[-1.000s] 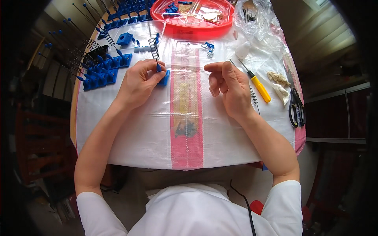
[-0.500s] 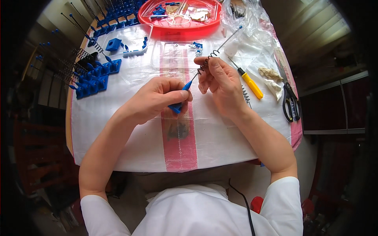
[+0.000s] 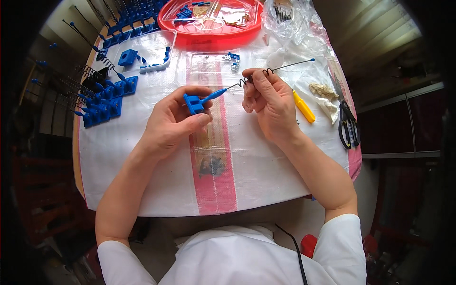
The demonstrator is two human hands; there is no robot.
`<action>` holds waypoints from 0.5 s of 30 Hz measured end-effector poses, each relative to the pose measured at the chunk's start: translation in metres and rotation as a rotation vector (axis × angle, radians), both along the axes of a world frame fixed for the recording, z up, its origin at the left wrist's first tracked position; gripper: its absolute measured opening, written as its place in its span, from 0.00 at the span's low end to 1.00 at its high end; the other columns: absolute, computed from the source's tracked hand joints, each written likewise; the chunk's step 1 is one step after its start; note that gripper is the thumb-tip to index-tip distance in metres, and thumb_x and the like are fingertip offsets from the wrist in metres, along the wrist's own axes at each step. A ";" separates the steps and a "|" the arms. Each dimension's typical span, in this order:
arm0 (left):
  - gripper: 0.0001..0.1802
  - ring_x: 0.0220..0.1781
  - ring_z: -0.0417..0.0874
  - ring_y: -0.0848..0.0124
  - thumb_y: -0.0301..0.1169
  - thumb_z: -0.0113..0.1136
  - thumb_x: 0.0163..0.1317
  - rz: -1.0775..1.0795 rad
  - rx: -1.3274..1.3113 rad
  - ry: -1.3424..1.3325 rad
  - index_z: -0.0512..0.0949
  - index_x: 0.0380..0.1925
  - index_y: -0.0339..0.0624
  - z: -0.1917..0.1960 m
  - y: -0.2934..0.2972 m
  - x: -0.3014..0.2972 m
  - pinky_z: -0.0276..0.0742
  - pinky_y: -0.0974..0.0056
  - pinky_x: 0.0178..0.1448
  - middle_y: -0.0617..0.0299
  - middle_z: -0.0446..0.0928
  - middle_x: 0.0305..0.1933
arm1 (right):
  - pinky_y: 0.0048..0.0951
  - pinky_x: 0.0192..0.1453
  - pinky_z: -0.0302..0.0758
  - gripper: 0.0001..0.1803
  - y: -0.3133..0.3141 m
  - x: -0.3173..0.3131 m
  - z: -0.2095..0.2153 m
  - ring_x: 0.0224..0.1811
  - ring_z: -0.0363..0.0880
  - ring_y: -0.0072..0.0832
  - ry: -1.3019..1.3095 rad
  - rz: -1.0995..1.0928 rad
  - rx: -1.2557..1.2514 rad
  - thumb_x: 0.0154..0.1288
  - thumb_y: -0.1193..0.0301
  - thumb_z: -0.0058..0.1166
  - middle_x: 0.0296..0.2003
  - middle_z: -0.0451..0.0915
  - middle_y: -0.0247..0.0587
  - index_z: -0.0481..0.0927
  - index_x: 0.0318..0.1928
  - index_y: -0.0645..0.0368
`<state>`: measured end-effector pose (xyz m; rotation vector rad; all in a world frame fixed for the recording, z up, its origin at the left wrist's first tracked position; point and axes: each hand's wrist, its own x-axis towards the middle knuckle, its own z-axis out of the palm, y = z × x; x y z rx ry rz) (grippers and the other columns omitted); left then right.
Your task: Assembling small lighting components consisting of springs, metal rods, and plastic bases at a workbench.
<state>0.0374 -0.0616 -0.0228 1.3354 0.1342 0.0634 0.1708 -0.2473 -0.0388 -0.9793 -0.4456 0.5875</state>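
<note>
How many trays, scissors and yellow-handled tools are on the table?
Red round tray: 1
Clear trays: 2
Black scissors: 1
Yellow-handled tool: 1
Total: 5

Both hands have drawn apart — blue base (image 3: 194, 103) and coiled wire (image 3: 266, 71) seemingly joined.

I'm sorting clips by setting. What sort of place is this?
Probably a small hand-assembly workbench: rows of finished blue parts, a red tray of loose pieces, and scissors by the table edge.
</note>
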 end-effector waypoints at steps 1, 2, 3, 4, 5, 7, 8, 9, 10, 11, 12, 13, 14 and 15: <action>0.28 0.44 0.81 0.71 0.24 0.63 0.57 -0.005 -0.008 0.006 0.70 0.58 0.31 -0.001 -0.001 -0.001 0.81 0.69 0.44 0.56 0.77 0.46 | 0.23 0.30 0.69 0.14 0.000 0.000 0.000 0.24 0.72 0.19 0.005 -0.003 -0.006 0.76 0.63 0.50 0.27 0.78 0.33 0.79 0.47 0.63; 0.27 0.43 0.82 0.71 0.24 0.63 0.57 -0.009 -0.017 0.012 0.71 0.58 0.31 -0.001 -0.001 -0.001 0.81 0.69 0.44 0.56 0.78 0.45 | 0.23 0.30 0.69 0.14 0.000 -0.001 0.001 0.24 0.72 0.19 0.010 -0.006 -0.013 0.76 0.63 0.50 0.27 0.78 0.33 0.79 0.47 0.63; 0.26 0.43 0.82 0.71 0.24 0.62 0.58 -0.017 -0.025 0.014 0.71 0.57 0.32 -0.001 -0.002 -0.001 0.82 0.69 0.44 0.56 0.78 0.45 | 0.23 0.30 0.69 0.14 -0.001 -0.001 0.002 0.24 0.72 0.19 0.011 -0.012 -0.019 0.76 0.63 0.50 0.27 0.78 0.33 0.79 0.47 0.63; 0.25 0.42 0.82 0.71 0.24 0.63 0.59 -0.035 -0.041 0.011 0.71 0.57 0.32 -0.002 -0.001 0.000 0.82 0.69 0.43 0.56 0.78 0.45 | 0.23 0.30 0.69 0.14 -0.001 -0.001 0.002 0.24 0.72 0.19 0.010 -0.013 -0.020 0.76 0.64 0.51 0.27 0.78 0.33 0.79 0.47 0.63; 0.24 0.41 0.83 0.71 0.24 0.63 0.61 -0.053 -0.058 0.008 0.71 0.57 0.32 -0.004 -0.001 0.000 0.82 0.68 0.43 0.55 0.79 0.45 | 0.23 0.30 0.69 0.14 -0.002 0.000 0.001 0.24 0.72 0.19 0.009 -0.013 -0.021 0.75 0.64 0.51 0.27 0.78 0.33 0.79 0.47 0.63; 0.24 0.39 0.84 0.69 0.27 0.63 0.63 -0.077 -0.094 0.015 0.70 0.58 0.33 -0.004 0.001 -0.001 0.83 0.68 0.40 0.52 0.79 0.44 | 0.23 0.30 0.69 0.14 -0.001 0.000 -0.001 0.24 0.71 0.19 0.003 -0.011 -0.023 0.75 0.64 0.52 0.27 0.78 0.33 0.79 0.47 0.63; 0.24 0.38 0.85 0.67 0.29 0.62 0.64 -0.087 -0.117 0.024 0.70 0.58 0.33 -0.002 0.001 -0.001 0.83 0.68 0.38 0.50 0.80 0.44 | 0.23 0.30 0.69 0.13 -0.001 0.000 -0.001 0.24 0.71 0.19 -0.004 -0.012 -0.028 0.74 0.64 0.53 0.26 0.78 0.32 0.79 0.47 0.63; 0.25 0.37 0.85 0.65 0.31 0.62 0.65 -0.099 -0.141 0.032 0.69 0.58 0.32 -0.001 0.002 -0.001 0.83 0.68 0.36 0.48 0.80 0.43 | 0.23 0.30 0.69 0.13 0.000 -0.001 -0.001 0.24 0.71 0.18 -0.012 -0.015 -0.034 0.74 0.64 0.54 0.26 0.78 0.32 0.79 0.47 0.63; 0.25 0.36 0.85 0.65 0.33 0.61 0.66 -0.115 -0.171 0.030 0.68 0.58 0.33 -0.001 0.003 -0.001 0.83 0.68 0.35 0.46 0.81 0.43 | 0.23 0.31 0.69 0.13 0.000 -0.001 0.000 0.24 0.71 0.18 -0.019 -0.006 -0.040 0.73 0.65 0.54 0.26 0.78 0.32 0.79 0.47 0.63; 0.25 0.35 0.86 0.64 0.35 0.60 0.67 -0.131 -0.202 0.028 0.67 0.58 0.33 -0.002 0.004 -0.002 0.83 0.67 0.35 0.45 0.81 0.43 | 0.23 0.31 0.69 0.13 0.001 -0.003 0.001 0.24 0.71 0.18 -0.026 0.004 -0.046 0.73 0.66 0.55 0.27 0.78 0.33 0.79 0.47 0.64; 0.25 0.34 0.86 0.63 0.37 0.59 0.68 -0.147 -0.233 0.025 0.67 0.58 0.33 -0.002 0.005 -0.002 0.83 0.67 0.34 0.44 0.81 0.43 | 0.23 0.31 0.69 0.12 0.002 -0.004 0.002 0.24 0.71 0.18 -0.034 0.013 -0.053 0.73 0.66 0.55 0.27 0.77 0.33 0.79 0.47 0.64; 0.25 0.33 0.86 0.63 0.38 0.58 0.69 -0.152 -0.249 0.025 0.66 0.58 0.33 -0.003 0.005 -0.002 0.83 0.67 0.33 0.43 0.81 0.43 | 0.23 0.32 0.69 0.12 0.002 -0.006 0.002 0.25 0.72 0.18 -0.038 0.035 -0.066 0.72 0.67 0.56 0.28 0.77 0.33 0.79 0.48 0.64; 0.24 0.33 0.86 0.63 0.38 0.57 0.69 -0.156 -0.265 0.024 0.66 0.57 0.33 -0.003 0.004 -0.002 0.83 0.67 0.33 0.43 0.81 0.43 | 0.23 0.32 0.70 0.12 0.003 -0.008 0.003 0.26 0.72 0.18 -0.042 0.058 -0.079 0.72 0.68 0.56 0.28 0.77 0.33 0.79 0.48 0.65; 0.24 0.32 0.86 0.63 0.39 0.56 0.70 -0.162 -0.282 0.024 0.66 0.57 0.33 -0.003 0.004 -0.001 0.83 0.67 0.33 0.43 0.81 0.43 | 0.23 0.33 0.70 0.12 0.002 -0.009 0.003 0.26 0.72 0.18 -0.045 0.080 -0.093 0.72 0.69 0.56 0.29 0.77 0.33 0.78 0.49 0.65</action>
